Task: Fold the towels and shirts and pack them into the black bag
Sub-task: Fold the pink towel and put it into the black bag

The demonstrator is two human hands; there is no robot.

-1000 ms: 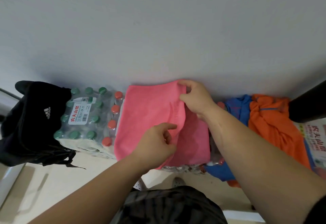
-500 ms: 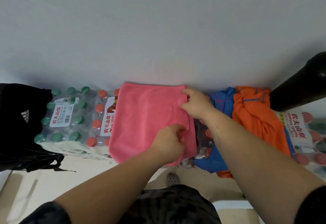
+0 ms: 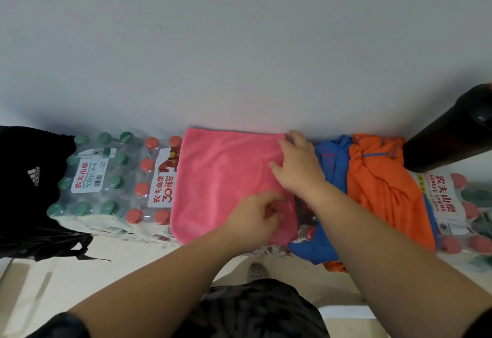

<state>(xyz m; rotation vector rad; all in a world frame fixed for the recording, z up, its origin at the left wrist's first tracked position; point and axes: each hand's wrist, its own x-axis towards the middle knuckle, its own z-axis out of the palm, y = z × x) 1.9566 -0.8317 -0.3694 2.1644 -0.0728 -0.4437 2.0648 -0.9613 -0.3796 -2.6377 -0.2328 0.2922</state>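
Left hand (image 3: 255, 213): it rests on the near right part of the pink towel (image 3: 223, 177), fingers curled. Whether its grip has cloth pinched or only lies on top, I cannot tell.
Where the towel is: spread flat over packs of bottled water (image 3: 106, 177), its far edge against the wall (image 3: 239, 44) and its near edge hanging just past the packs.
Right hand (image 3: 296, 169): it lies at the towel's far right edge, fingers fairly straight and spread. The grip is slack, pressing the cloth down and holding nothing.
How the towel will handle: it is probably light, soft and limp, with a fleecy nap that should not slip. It will sag wherever it is unsupported, and the bumpy bottle caps beneath give a poor base for a crisp crease.
Where to take hold: pinch two corners of one edge, carry them across to the opposite edge, then smooth flat with the palm.
Shirts: a blue shirt (image 3: 331, 161) and an orange shirt (image 3: 380, 191) lie bunched together just right of the towel. They look thin and slick, so likely slipperier.
Black bag (image 3: 24, 191): it sits at the far left, well apart from the towel.
Hidden: the bag is cut off by the frame and its opening is not visible. How many layers the towel has cannot be told. The right forearm covers part of the blue shirt.
Unclear: the dark object (image 3: 450, 135) at far right cannot be identified.
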